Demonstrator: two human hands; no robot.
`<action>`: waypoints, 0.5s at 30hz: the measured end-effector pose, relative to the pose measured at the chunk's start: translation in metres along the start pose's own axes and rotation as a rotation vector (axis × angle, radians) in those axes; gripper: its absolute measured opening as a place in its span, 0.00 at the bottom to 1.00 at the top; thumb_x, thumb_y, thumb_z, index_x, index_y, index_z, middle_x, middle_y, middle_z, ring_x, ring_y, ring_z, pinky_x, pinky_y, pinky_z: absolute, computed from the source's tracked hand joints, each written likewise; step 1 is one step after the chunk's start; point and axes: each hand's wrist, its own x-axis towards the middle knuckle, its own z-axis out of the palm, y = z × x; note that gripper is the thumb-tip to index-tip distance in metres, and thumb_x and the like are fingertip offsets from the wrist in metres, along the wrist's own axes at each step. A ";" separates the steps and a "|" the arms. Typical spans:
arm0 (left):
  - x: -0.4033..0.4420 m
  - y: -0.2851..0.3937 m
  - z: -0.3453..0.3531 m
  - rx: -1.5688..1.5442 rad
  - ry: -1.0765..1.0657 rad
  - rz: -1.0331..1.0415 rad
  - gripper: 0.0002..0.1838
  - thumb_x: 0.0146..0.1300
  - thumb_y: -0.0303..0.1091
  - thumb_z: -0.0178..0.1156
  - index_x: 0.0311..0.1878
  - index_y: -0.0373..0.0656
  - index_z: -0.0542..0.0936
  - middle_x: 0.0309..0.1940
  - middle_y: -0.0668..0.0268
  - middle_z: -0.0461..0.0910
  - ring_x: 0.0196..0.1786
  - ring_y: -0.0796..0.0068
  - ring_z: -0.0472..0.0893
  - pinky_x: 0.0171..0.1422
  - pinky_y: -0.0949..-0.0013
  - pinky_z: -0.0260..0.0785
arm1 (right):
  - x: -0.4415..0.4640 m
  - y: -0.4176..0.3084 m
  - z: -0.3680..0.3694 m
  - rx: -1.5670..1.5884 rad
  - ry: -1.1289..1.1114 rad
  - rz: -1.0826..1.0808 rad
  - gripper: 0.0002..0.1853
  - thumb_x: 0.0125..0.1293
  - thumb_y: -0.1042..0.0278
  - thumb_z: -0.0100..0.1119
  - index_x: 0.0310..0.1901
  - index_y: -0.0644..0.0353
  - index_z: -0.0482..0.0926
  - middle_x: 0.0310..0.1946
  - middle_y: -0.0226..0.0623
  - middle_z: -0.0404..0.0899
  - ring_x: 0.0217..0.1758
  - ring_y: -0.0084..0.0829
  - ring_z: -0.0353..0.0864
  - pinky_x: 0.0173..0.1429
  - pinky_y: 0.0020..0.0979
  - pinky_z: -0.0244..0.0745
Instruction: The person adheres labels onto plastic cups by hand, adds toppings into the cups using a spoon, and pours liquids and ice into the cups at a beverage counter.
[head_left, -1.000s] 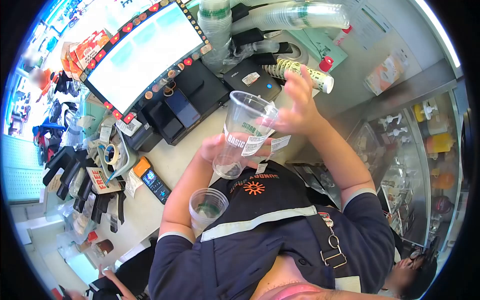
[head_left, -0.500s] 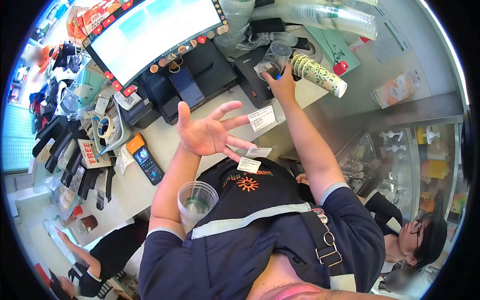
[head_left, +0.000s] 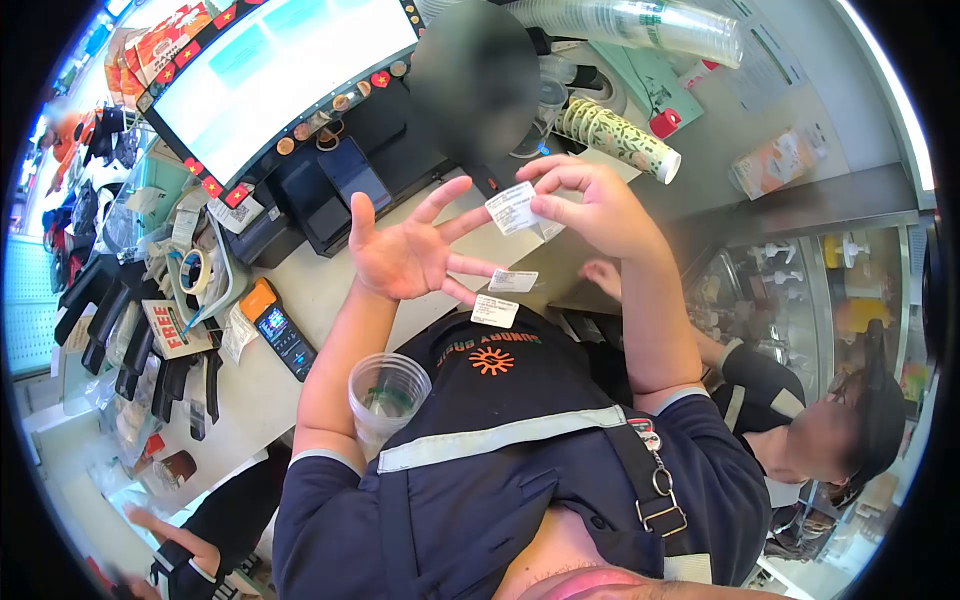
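Observation:
My left hand (head_left: pixel 405 255) is spread palm up, with printed paper labels stuck to its fingertips. One label (head_left: pixel 513 208) at the index or middle fingertip is pinched between the thumb and fingers of my right hand (head_left: pixel 590 200). Two more labels, a small tilted one (head_left: pixel 513 281) and a wider one (head_left: pixel 495 311), hang from the other fingertips. A stack of clear plastic cups (head_left: pixel 388 395) sits in the crook of my left arm, against my apron (head_left: pixel 490 335).
Behind my hands stand a monitor (head_left: pixel 280 80), a phone (head_left: pixel 355 175) and patterned paper cups (head_left: pixel 625 140) lying on their side. A handheld card terminal (head_left: pixel 283 335) rests on the counter (head_left: pixel 245 395). One co-worker (head_left: pixel 770 390) is close on my right, another (head_left: pixel 215 520) at lower left.
My right hand has left the clear cup by the patterned cups and come down to the uppermost label, which it now pinches. The left hand stays spread. A dark blurred round shape now covers the monitor's right side.

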 end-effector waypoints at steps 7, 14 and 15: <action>0.018 -0.007 -0.015 0.082 0.212 0.030 0.59 0.54 0.82 0.52 0.82 0.67 0.39 0.82 0.51 0.37 0.74 0.21 0.54 0.61 0.18 0.62 | -0.020 -0.038 0.060 -0.397 0.495 -0.617 0.07 0.62 0.75 0.66 0.41 0.59 0.80 0.58 0.46 0.75 0.63 0.40 0.74 0.65 0.38 0.69; 0.021 -0.005 -0.028 -0.003 0.124 0.019 0.57 0.56 0.79 0.55 0.82 0.65 0.42 0.82 0.52 0.29 0.78 0.31 0.49 0.60 0.20 0.65 | -0.019 -0.021 0.155 0.077 -0.699 -0.280 0.45 0.64 0.78 0.58 0.79 0.39 0.49 0.43 0.41 0.85 0.45 0.41 0.86 0.51 0.40 0.78; 0.019 -0.005 -0.028 0.006 0.145 0.031 0.57 0.56 0.78 0.55 0.82 0.64 0.42 0.82 0.52 0.29 0.78 0.31 0.49 0.60 0.20 0.65 | -0.018 -0.022 0.154 0.079 -0.696 -0.281 0.45 0.64 0.78 0.58 0.79 0.39 0.49 0.43 0.41 0.85 0.45 0.41 0.86 0.51 0.40 0.78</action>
